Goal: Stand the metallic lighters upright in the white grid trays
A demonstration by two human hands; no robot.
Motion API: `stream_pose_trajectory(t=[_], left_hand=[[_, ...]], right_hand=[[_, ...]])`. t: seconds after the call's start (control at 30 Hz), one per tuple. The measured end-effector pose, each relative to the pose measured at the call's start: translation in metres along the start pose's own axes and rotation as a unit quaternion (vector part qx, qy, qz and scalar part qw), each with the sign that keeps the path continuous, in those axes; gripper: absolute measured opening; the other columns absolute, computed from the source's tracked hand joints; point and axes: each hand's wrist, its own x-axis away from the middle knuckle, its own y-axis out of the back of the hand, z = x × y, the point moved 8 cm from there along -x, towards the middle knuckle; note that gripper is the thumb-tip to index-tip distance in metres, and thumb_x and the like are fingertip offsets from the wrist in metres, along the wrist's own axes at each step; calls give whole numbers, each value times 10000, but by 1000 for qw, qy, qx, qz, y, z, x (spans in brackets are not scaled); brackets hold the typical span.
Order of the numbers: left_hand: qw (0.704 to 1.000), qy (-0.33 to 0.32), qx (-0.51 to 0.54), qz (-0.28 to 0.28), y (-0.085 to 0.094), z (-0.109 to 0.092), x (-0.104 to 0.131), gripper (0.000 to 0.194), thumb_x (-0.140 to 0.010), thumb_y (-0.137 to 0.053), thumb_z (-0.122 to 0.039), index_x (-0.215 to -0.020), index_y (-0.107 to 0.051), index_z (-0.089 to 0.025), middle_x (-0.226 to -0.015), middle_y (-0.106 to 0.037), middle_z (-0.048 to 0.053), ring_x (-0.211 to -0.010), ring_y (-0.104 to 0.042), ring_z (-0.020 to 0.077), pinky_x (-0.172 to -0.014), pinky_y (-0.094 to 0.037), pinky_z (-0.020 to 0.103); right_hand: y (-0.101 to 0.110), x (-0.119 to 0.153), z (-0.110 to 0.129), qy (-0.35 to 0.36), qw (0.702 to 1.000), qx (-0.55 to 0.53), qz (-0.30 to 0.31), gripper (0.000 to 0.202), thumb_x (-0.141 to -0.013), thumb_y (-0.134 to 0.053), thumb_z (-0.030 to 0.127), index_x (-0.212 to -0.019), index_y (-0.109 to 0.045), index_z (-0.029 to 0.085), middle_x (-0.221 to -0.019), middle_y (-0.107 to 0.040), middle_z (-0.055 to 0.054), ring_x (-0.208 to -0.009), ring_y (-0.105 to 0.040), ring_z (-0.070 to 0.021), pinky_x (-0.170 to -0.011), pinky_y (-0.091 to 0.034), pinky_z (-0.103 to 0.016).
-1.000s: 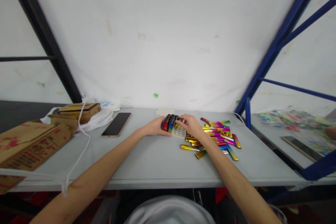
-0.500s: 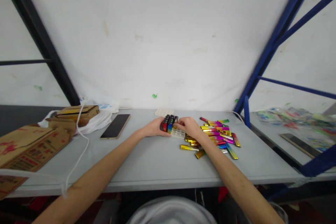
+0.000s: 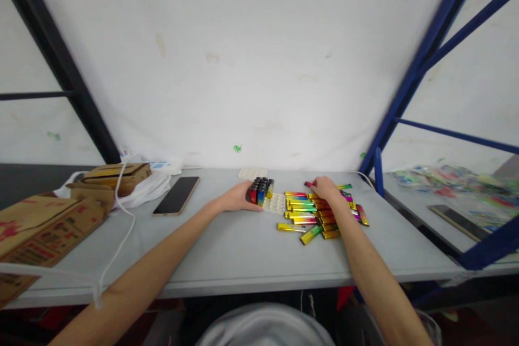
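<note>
Grey tabletop (image 3: pixel 227 248), pile of shiny lighter-shaped tubes (image 3: pixel 300 207) right of the white pocketed tray (image 3: pixel 275 204), black-topped upright cluster (image 3: pixel 260 191) on the tray's left end with the left hand (image 3: pixel 238 197) clamped around it, thumb in front. Right hand (image 3: pixel 325 188) is over the pile, fingertips at a red tube (image 3: pixel 308 184), can't tell if gripping. Picking step I reckon, which calls for pinching just one.

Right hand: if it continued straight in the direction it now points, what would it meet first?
Probably the small red stick at the fingertips of the right hand; whether they touch is unclear at this size.
</note>
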Motion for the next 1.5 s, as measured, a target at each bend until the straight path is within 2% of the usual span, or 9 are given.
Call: stream_pose_trajectory(t=[0.13,0.27,0.57,0.7,0.8,0.97,1.17,1.33,1.5], left_hand=[[1000,2,4,4,0,-1,0,786,-605,-872,-708,-1136,-676,-163,-1085,-727,72,-972,-675,315,-856,-539,383],[1000,8,5,2,0,0,0,784,-606,-873,-699,-1147,-668,-171,-1116,-730,78,-1009,-678,328,-883,-542,397],[1000,13,3,8,-1,-1,0,803,-614,-865,-705,-1162,-657,-157,-1113,-730,90,-1009,-681,328,-876,-541,401],[1000,7,18,4,0,-2,0,798,-608,-879,-676,-1178,-662,-161,-1141,-733,88,-1025,-682,335,-905,-540,417],[1000,4,21,4,0,-2,0,780,-612,-886,-653,-1180,-665,-167,-1141,-736,79,-1023,-684,330,-911,-540,413],[1000,3,26,11,-2,-1,1,783,-637,-885,-649,-1205,-649,-165,-1160,-731,92,-1053,-682,330,-923,-537,419],[999,-8,41,11,-2,-4,1,781,-648,-900,-595,-1243,-650,-156,-1203,-731,110,-1069,-683,334,-957,-534,432],[999,-13,48,13,-1,-6,2,785,-656,-899,-595,-1257,-651,-154,-1205,-735,109,-1067,-685,327,-961,-535,424],[999,-7,48,8,-1,-3,2,807,-637,-907,-608,-1251,-655,-148,-1194,-740,113,-1060,-689,330,-962,-537,430]], right_hand=[[3,-2,25,49,998,-41,-11,219,-971,-658,289,-1058,-786,135,-1093,-770,-192,-1018,-723,-261,-907,-482,-309],[16,3,57,133,970,-194,-66,162,-975,-649,307,-1062,-692,177,-1044,-776,-123,-897,-717,-216,-830,-503,-304],[19,22,103,162,793,-587,-5,392,-880,-670,536,-1098,-546,235,-742,-722,12,-674,-668,-187,-675,-511,-322],[19,27,115,106,695,-711,15,388,-800,-695,489,-1027,-470,269,-729,-685,49,-625,-637,-163,-589,-487,-282],[21,29,120,80,663,-744,15,374,-749,-668,428,-971,-406,281,-700,-651,80,-479,-486,-104,-474,-345,-224],[20,37,130,76,697,-710,63,355,-808,-610,545,-963,-427,284,-543,-371,137,-405,-248,-91,-428,-170,-228],[27,46,138,133,777,-615,-20,478,-858,-583,705,-781,-477,245,-593,-367,72,-526,-342,-117,-474,-263,-253],[34,47,136,155,840,-512,-89,473,-868,-525,610,-598,-399,242,-571,-343,44,-581,-351,-130,-548,-275,-278],[39,49,137,167,851,-490,-94,318,-788,-491,453,-583,-370,242,-586,-298,48,-589,-323,-122,-565,-246,-274]])
